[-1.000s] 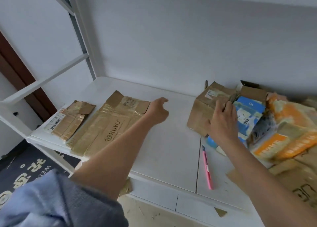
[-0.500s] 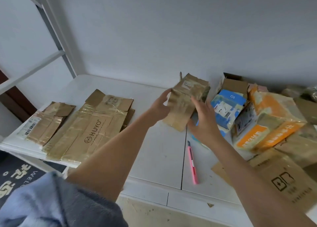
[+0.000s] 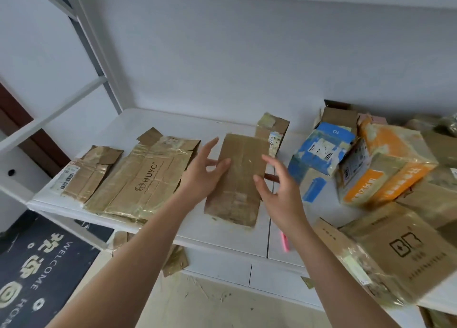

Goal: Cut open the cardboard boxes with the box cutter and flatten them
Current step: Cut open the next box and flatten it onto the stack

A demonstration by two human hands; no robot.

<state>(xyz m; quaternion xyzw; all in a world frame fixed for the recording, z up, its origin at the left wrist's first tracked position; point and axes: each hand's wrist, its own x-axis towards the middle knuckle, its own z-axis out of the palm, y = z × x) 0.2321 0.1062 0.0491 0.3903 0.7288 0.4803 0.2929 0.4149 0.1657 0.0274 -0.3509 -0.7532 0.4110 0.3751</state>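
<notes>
While both arms are reaching over the white shelf surface (image 3: pixel 153 119), the head view is showing a small brown taped cardboard box (image 3: pixel 238 179) lying tilted at the middle of that surface, its far end lifting toward the wall. The left hand (image 3: pixel 205 171) is spreading its fingers loosely, fingertips touching the box's left edge without curling round it. The right hand (image 3: pixel 279 189) is hovering just beside the box's right edge, fingers relaxed and holding nothing. Only the lower tip of the pink box cutter (image 3: pixel 285 242) is showing beneath the right wrist, resting on the shelf near the front edge. To the left, a flattened brown carton printed HUYO (image 3: pixel 138 179) and a smaller flattened brown carton with a barcode label (image 3: pixel 86 174) are lying side by side. To the right, a blue and white box (image 3: pixel 321 152), an orange and white box (image 3: pixel 385 166) and a brown carton marked BR (image 3: pixel 395 251) are piling together. A dark welcome mat (image 3: pixel 37 265) is lying on the floor below.
</notes>
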